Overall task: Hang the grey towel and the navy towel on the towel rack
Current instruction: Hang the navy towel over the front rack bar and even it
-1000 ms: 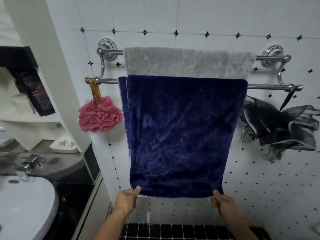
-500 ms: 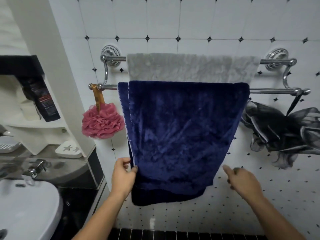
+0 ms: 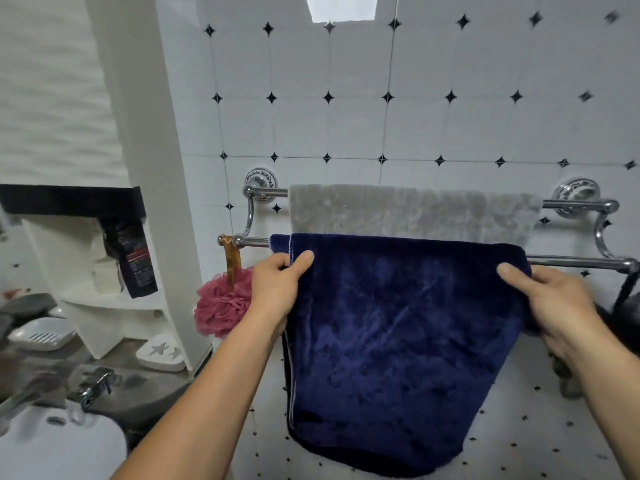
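Observation:
The navy towel (image 3: 398,334) hangs folded over the front bar of the chrome towel rack (image 3: 581,262). Behind it, the grey towel (image 3: 412,213) is draped over the rear bar, close to the tiled wall. My left hand (image 3: 277,289) grips the navy towel's upper left edge just below the bar, thumb on the front. My right hand (image 3: 550,303) grips its upper right edge the same way. Most of the front bar is hidden under the navy towel.
A pink bath pouf (image 3: 221,306) hangs from the rack's left end and a dark pouf (image 3: 620,306) from its right end. To the left stand a white shelf unit (image 3: 104,299), soap dishes (image 3: 162,351), a tap (image 3: 97,386) and a white sink (image 3: 59,448).
Both hands have left the towel's lower edge and risen to its top corners by the bar. The view has tilted upward, showing more wall.

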`<state>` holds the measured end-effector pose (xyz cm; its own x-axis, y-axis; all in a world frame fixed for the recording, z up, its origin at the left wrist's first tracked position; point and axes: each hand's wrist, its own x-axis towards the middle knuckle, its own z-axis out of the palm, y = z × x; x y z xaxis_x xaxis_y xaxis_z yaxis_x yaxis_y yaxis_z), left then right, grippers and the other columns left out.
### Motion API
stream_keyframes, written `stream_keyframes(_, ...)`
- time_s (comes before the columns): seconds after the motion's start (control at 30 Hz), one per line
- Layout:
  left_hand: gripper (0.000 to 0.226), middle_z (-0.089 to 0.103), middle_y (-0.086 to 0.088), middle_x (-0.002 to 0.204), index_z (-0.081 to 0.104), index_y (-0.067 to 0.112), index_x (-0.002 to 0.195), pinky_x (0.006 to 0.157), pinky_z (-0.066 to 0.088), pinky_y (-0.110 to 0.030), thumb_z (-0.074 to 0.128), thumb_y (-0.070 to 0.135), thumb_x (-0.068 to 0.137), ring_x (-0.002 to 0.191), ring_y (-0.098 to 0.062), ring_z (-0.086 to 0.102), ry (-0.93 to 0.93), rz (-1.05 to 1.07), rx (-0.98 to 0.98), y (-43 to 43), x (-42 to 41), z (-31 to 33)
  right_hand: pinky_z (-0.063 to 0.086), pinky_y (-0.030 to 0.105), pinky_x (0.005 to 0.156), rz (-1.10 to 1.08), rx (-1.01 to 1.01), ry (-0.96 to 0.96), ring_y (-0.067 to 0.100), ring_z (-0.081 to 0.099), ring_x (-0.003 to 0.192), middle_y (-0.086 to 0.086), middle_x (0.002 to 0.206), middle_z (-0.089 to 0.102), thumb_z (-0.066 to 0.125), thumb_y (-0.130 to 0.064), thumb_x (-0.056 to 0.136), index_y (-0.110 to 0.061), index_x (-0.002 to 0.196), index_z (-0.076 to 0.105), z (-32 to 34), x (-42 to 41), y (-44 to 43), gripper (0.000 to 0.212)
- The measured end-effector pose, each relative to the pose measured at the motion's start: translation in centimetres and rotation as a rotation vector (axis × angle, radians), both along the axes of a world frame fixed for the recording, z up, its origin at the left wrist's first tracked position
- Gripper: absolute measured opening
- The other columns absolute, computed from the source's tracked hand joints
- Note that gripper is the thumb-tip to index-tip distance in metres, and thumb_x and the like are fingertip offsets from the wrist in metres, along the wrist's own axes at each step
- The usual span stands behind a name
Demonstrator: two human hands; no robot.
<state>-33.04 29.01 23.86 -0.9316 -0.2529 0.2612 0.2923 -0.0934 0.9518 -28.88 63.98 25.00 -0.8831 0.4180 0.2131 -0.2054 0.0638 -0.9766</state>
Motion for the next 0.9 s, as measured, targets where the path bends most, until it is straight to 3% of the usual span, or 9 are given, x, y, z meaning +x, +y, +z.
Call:
stream_keyframes(0.17,0.035,0.047,-0.007,0.064,0.052,0.011,0.061,0.057,0.036,-0.027,0.077,0.024,0.081,0.061,-0.015,0.045,0.008,-0.027,-0.109,-1.9,1.4,-2.8,0.058,0.027,0.060,0.073,0.044,-0.012,0.024,0.074,0.079,0.009,0.090,0.078,0.078,-0.035,0.065,-0.012,0.093,0.077,-2.6,2.0,1.9,0.035)
stream_keyframes(0.33,0.027,0.069,-0.006,0.077,0.061,0.005,0.068,0.073,0.053,-0.034,0.077,0.022,0.081,0.074,-0.020,0.065,-0.015,-0.108,-0.119,-2.1,2.4,-2.6,0.052,0.034,0.070,0.106,0.100,-0.087,0.023,0.073,0.080,0.008,0.092,0.078,0.076,-0.040,0.072,-0.018,0.087,0.077,-2.6,2.3,1.8,0.026)
stream_keyframes(0.4,0.017,0.074,0.002,0.078,0.070,0.015,0.069,0.074,0.057,-0.034,0.077,0.026,0.080,0.076,-0.016,0.070,0.031,-0.059,-0.139,-1.3,2.0,-0.3,0.047,0.036,0.074,0.072,0.048,-0.067,0.023,0.068,0.086,0.005,0.096,0.077,0.071,-0.044,0.079,-0.018,0.092,0.075,-0.2,1.7,1.5,0.030)
stream_keyframes(0.5,0.017,0.072,-0.001,0.072,0.071,0.018,0.064,0.077,0.059,-0.041,0.078,0.029,0.075,0.071,-0.020,0.068,0.021,0.160,-0.090,-0.2,1.1,2.5,0.049,0.040,0.083,0.035,-0.090,-0.027,0.024,0.064,0.089,0.008,0.104,0.071,0.068,-0.032,0.085,-0.012,0.107,0.069,2.6,0.8,1.0,0.030)
stream_keyframes(0.6,0.023,0.071,-0.004,0.085,0.064,0.022,0.059,0.083,0.057,-0.044,0.069,0.041,0.072,0.079,-0.028,0.068,-0.025,0.344,-0.277,-0.6,0.6,4.0,0.057,0.035,0.070,0.154,-0.171,-0.125,0.019,0.066,0.076,0.005,0.091,0.070,0.062,-0.016,0.087,-0.011,0.112,0.065,4.1,0.8,1.2,0.025)
stream_keyframes(0.7,0.033,0.064,-0.007,0.068,0.056,0.014,0.057,0.077,0.056,-0.046,0.063,0.036,0.080,0.067,-0.028,0.059,-0.004,0.413,-0.435,-1.6,0.3,5.6,0.061,0.033,0.058,0.309,-0.258,-0.218,0.017,0.069,0.070,0.002,0.083,0.070,0.051,-0.016,0.091,-0.015,0.101,0.063,5.3,1.4,2.0,0.015)
stream_keyframes(0.77,0.031,0.065,-0.016,0.070,0.059,0.009,0.062,0.078,0.056,-0.048,0.059,0.031,0.084,0.073,-0.035,0.064,0.021,0.444,-0.510,-2.1,-0.2,6.1,0.060,0.035,0.061,0.344,-0.320,-0.254,0.017,0.066,0.059,-0.001,0.064,0.065,0.052,-0.022,0.089,-0.014,0.088,0.062,5.5,1.6,2.5,0.013)
stream_keyframes(0.83,0.032,0.065,-0.014,0.072,0.061,0.006,0.066,0.082,0.054,-0.047,0.058,0.031,0.086,0.083,-0.039,0.066,0.018,0.470,-0.574,-2.3,-0.6,5.9,0.050,0.034,0.071,0.380,-0.373,-0.320,0.017,0.056,0.059,-0.001,0.062,0.059,0.057,-0.030,0.078,-0.014,0.084,0.062,4.9,1.5,2.6,0.018)
stream_keyframes(0.9,0.031,0.064,-0.010,0.072,0.059,0.012,0.064,0.084,0.053,-0.045,0.059,0.033,0.087,0.085,-0.039,0.065,-0.005,0.468,-0.586,-2.2,-0.6,5.5,0.039,0.031,0.067,0.367,-0.353,-0.401,0.014,0.053,0.058,-0.003,0.065,0.058,0.057,-0.030,0.076,-0.018,0.081,0.062,4.1,1.3,2.2,0.015)
